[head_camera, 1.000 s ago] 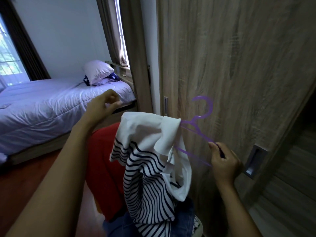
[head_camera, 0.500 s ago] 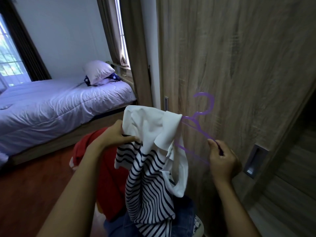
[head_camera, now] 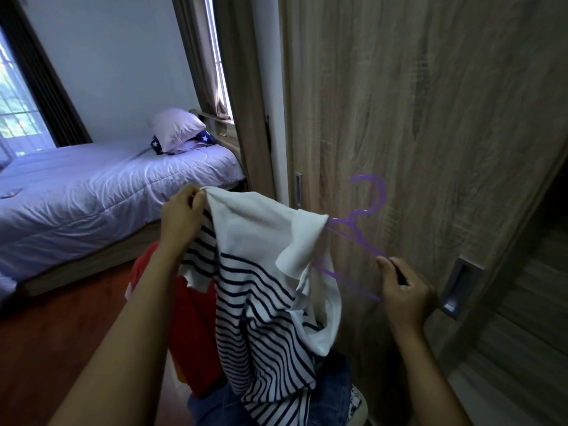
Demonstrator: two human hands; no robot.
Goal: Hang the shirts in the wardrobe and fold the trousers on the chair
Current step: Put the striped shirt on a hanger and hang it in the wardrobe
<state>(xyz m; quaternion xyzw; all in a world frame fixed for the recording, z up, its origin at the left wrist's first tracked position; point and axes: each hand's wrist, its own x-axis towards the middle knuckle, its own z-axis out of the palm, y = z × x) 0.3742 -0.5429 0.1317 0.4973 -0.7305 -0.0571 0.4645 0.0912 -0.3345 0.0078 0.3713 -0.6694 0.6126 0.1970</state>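
A white shirt with navy stripes (head_camera: 261, 287) hangs mid-air in front of the person, half threaded onto a purple plastic hanger (head_camera: 365, 210). One arm of the hanger is inside the cloth; its hook and other arm stick out to the right. The left hand (head_camera: 181, 216) pinches the shirt's upper edge, fingers curled tight on the fabric. The right hand (head_camera: 405, 290) grips the hanger's bare end, fingers closed around it.

The shirt looks light, soft and floppy, likely to bunch and slide, so it is best held at the shoulder seam or collar while the stiff hanger is steered by its frame.

Below lie a red garment (head_camera: 190, 318) and blue denim trousers (head_camera: 335, 379). Just behind the hanger stands a wood-grain wardrobe door (head_camera: 415, 118) with a recessed handle (head_camera: 461, 287); the hook could catch on it. A dark opening (head_camera: 550, 216) shows at far right. Open room lies left, toward the bed (head_camera: 92, 186).
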